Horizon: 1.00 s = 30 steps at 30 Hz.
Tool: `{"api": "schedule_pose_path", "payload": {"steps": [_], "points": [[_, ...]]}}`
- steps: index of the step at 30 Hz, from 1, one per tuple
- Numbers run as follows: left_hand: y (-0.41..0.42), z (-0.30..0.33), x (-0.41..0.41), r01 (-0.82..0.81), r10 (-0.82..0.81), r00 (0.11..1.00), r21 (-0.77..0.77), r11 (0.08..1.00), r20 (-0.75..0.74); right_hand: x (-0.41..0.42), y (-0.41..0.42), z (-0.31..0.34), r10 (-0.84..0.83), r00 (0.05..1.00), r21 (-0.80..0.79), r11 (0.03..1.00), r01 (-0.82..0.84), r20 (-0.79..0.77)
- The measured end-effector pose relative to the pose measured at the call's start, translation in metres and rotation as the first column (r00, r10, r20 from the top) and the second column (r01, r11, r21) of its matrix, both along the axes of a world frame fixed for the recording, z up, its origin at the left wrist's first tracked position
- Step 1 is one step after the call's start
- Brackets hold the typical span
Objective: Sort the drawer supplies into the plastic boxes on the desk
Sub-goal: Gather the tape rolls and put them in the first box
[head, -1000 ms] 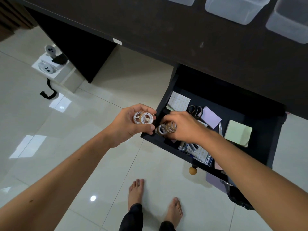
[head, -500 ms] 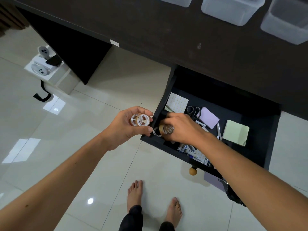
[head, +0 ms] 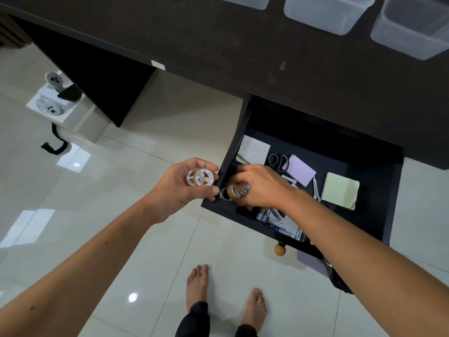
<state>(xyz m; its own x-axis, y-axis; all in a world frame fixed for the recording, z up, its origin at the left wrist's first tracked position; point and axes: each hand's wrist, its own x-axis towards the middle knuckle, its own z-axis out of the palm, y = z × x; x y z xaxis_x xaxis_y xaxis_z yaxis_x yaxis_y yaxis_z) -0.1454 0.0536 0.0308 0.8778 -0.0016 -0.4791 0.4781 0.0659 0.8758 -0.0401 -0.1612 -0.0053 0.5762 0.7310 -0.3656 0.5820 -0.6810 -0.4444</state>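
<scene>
Just left of the open drawer [head: 379,229], two small tape rolls [head: 200,176] are held stacked in the curled fingers of the left hand [head: 181,188], clear of the drawer's near-left corner. Just to the right, inside that corner, a further row of tape rolls [head: 234,190] is gripped by the right hand [head: 261,184], their shared axis lying roughly left to right. Far off across the dark desk [head: 267,57], the plastic boxes [head: 323,13] are waited on; both loads must be carried up and away.
</scene>
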Motion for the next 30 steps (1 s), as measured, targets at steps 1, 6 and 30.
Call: {"api": "schedule_pose_path", "payload": {"steps": [1,6,30], "points": [[0.000,0.000,0.000,-0.002,0.002,1.000,-0.003,1.000,-0.002,0.002,0.000,0.000,-0.012,0.999,0.010,1.000,0.013,-0.041],[0.001,0.000,0.000,-0.003,0.003,1.000,-0.025,1.000,-0.005,0.010,-0.003,0.003,-0.082,0.980,0.026,0.996,0.088,-0.180],[-0.002,0.002,-0.003,-0.021,0.020,1.000,-0.021,1.000,-0.012,0.012,-0.001,-0.002,-0.359,0.774,-0.028,0.914,0.404,-0.521]]}}
